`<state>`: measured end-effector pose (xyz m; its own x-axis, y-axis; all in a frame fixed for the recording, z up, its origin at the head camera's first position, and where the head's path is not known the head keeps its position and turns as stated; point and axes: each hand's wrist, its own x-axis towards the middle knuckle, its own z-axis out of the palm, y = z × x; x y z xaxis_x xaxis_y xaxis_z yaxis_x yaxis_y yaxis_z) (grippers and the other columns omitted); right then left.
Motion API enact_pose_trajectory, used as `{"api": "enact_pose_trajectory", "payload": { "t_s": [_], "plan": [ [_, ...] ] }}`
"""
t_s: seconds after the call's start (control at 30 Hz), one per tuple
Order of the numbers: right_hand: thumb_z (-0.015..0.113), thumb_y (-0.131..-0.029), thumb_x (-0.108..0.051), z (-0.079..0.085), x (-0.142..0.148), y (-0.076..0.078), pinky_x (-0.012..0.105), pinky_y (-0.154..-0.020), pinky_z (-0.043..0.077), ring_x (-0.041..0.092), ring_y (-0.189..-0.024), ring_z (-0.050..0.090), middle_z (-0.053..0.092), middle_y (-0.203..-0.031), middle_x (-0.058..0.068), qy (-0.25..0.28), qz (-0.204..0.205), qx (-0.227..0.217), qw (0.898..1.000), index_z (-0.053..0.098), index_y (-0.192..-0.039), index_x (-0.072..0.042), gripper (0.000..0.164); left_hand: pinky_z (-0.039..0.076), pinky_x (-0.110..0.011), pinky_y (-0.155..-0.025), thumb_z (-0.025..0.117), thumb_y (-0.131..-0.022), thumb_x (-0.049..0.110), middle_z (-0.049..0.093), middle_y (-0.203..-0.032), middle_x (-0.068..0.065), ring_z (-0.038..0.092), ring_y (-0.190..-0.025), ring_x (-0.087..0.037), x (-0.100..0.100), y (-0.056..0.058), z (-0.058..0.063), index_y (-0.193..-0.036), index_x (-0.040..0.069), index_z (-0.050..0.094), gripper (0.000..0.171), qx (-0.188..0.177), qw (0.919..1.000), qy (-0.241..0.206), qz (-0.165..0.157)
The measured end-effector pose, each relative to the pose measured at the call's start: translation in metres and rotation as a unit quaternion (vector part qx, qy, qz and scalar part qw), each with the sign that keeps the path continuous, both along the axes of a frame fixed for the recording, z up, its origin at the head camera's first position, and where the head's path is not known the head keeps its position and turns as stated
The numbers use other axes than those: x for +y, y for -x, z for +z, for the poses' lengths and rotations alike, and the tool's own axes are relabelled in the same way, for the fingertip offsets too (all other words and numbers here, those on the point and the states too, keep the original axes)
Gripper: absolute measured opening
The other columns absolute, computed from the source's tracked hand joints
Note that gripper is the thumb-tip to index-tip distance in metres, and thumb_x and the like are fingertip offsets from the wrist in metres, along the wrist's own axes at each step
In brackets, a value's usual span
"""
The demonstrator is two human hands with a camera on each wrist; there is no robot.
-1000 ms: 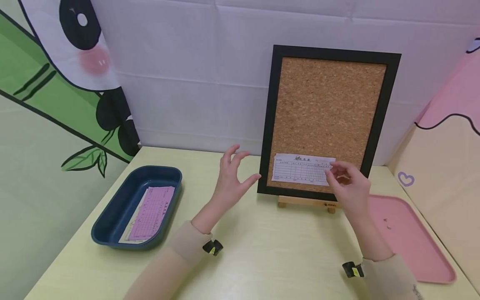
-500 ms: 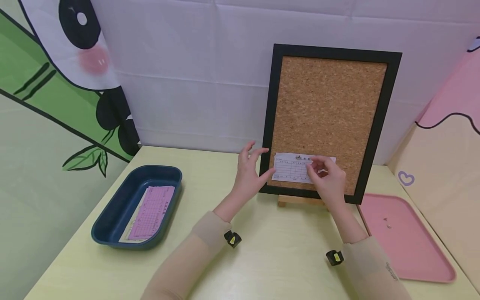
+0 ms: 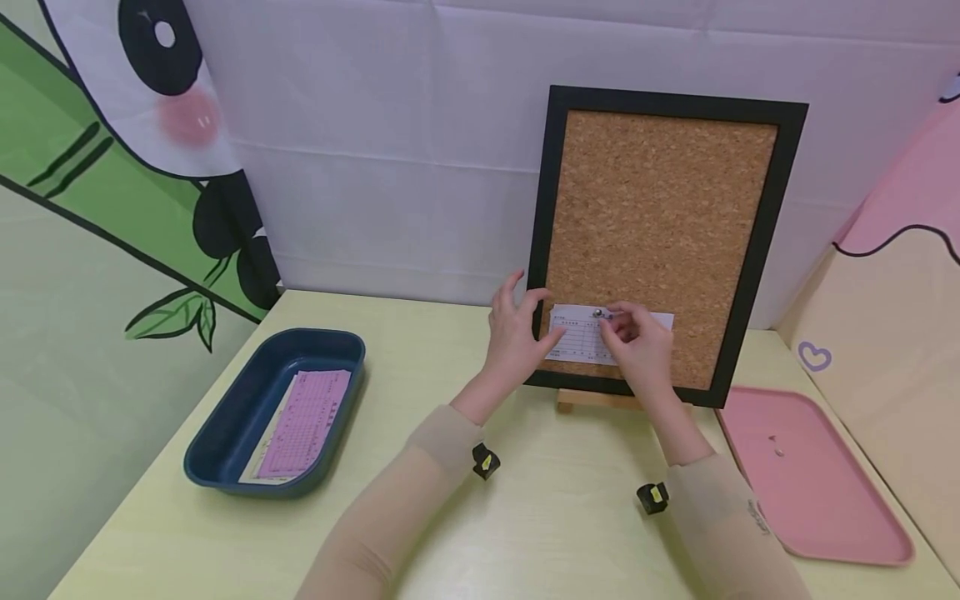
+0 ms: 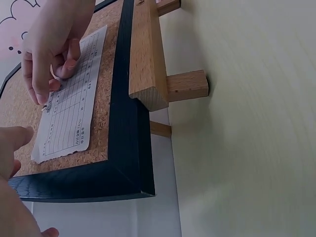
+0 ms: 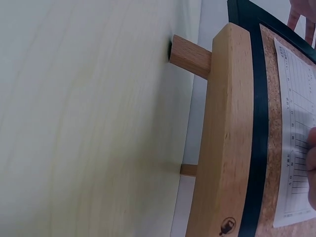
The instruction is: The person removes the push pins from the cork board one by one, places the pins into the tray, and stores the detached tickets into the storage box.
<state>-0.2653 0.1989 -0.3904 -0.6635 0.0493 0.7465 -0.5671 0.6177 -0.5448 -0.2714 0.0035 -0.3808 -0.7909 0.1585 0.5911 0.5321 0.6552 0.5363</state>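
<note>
A white printed form slip (image 3: 570,332) lies flat on the lower part of a black-framed corkboard (image 3: 660,200), with a small metal pushpin (image 3: 597,313) at its top edge. My right hand (image 3: 647,343) is over the slip's right half, thumb and index fingertips right at the pin; I cannot tell whether they pinch it. In the left wrist view the pin shows just beyond those fingertips. My left hand (image 3: 513,332) is by the board's left frame, thumb and fingers spread apart with nothing between them, overlapping the slip's left edge in the head view.
The board stands on a wooden easel (image 3: 603,400). A dark blue tray (image 3: 202,450) at the left contains pink slips (image 3: 303,425) over a pale sheet. At the right lies a pink tray (image 3: 832,500) with two tiny items on it. A fabric backdrop rises behind.
My right hand has moved left across the slip, from its right edge to the pin. My left hand has moved right, from beside the frame to over its lower left side.
</note>
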Motion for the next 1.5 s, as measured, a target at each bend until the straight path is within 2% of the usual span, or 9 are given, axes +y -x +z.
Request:
{"api": "enact_pose_trajectory", "payload": {
  "t_s": [0.43,0.87,1.07,1.27,1.5],
  "plan": [
    [0.072,-0.083,-0.011,0.001,-0.003,0.005,0.007,-0.053,0.039,0.011,-0.055,0.055,0.065,-0.066,0.007,-0.019,-0.02,-0.028,0.999,0.065,-0.097,-0.004,0.017,0.028,-0.051,-0.102,0.073,-0.083,0.032,0.022,-0.149,-0.016,0.018,-0.138,-0.032,0.01,0.01,-0.001,-0.107,0.017,0.056,0.033,0.018,0.9995,0.014,0.02],
    [0.071,-0.083,-0.012,0.0,-0.006,0.007,0.007,-0.052,0.037,0.012,-0.054,0.054,0.064,-0.064,0.006,-0.03,-0.031,-0.026,0.999,0.065,-0.094,-0.004,0.015,0.026,-0.052,-0.105,0.071,-0.085,0.031,0.024,-0.147,-0.018,0.017,-0.138,-0.032,0.013,0.013,-0.007,-0.096,0.016,0.055,0.025,-0.002,0.9998,0.003,0.021],
    [0.071,-0.083,-0.012,-0.001,-0.007,0.008,0.007,-0.053,0.037,0.012,-0.054,0.054,0.064,-0.065,0.006,-0.023,-0.034,-0.02,0.999,0.065,-0.092,-0.003,0.014,0.026,-0.053,-0.105,0.065,-0.089,0.03,0.029,-0.146,-0.018,0.02,-0.137,-0.032,0.013,0.011,-0.006,-0.091,0.014,0.062,0.016,0.007,0.9996,-0.024,0.015],
    [0.072,-0.083,-0.011,-0.002,-0.008,0.009,0.008,-0.051,0.037,0.01,-0.053,0.052,0.063,-0.063,0.007,-0.023,-0.037,-0.002,0.999,0.065,-0.09,-0.002,0.014,0.027,-0.052,-0.105,0.059,-0.093,0.032,0.032,-0.145,-0.015,0.022,-0.137,-0.03,0.016,0.011,-0.007,-0.088,0.013,0.065,0.021,-0.012,0.998,-0.061,0.012],
    [0.072,-0.082,-0.01,-0.003,-0.009,0.011,0.008,-0.052,0.037,0.011,-0.053,0.053,0.064,-0.063,0.007,-0.023,-0.037,0.004,0.999,0.065,-0.089,-0.001,0.013,0.027,-0.052,-0.105,0.06,-0.093,0.03,0.035,-0.143,-0.017,0.024,-0.136,-0.03,0.02,0.011,-0.01,-0.086,0.011,0.065,0.021,-0.027,0.9945,-0.101,0.008]
  ]
}}
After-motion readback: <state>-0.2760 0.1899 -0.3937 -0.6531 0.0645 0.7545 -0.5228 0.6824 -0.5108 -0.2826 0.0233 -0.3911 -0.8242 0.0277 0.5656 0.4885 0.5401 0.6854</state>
